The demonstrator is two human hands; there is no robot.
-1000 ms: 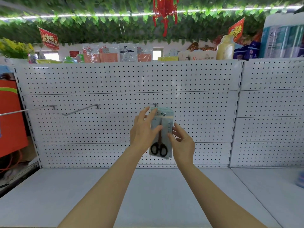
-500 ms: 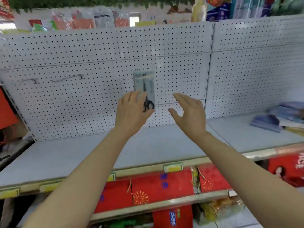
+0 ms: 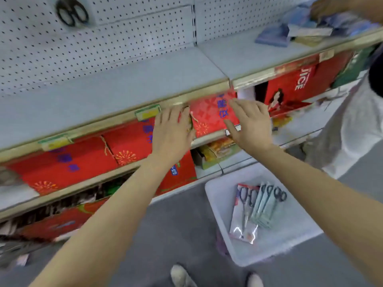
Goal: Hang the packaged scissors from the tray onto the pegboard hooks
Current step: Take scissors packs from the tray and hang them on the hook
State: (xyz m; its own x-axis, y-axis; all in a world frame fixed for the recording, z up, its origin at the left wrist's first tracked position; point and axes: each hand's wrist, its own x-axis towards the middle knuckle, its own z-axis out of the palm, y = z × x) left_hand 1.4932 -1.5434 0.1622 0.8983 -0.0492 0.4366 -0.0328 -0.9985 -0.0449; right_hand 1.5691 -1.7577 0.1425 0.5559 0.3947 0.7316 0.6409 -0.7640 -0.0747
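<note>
One pack of scissors point(image 3: 72, 12) hung on the pegboard point(image 3: 124, 38) at upper left; the rest point(image 3: 257, 206) lay in the white tray point(image 3: 219, 195) on the floor, below my right arm. My left hand point(image 3: 171, 133) and right hand point(image 3: 251, 124) were both spread and empty before the shelf edge point(image 3: 116, 121). A red box point(image 3: 290, 88) there read "JICE"; blue characters on the others were blurred.

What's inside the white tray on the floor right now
The white tray holds a fanned stack of packaged scissors: one red-topped clear pack with black handles showing, and several pale green ones overlapping beside it. An exact count, and anything beneath the stack, is hidden by the overlap.
</note>
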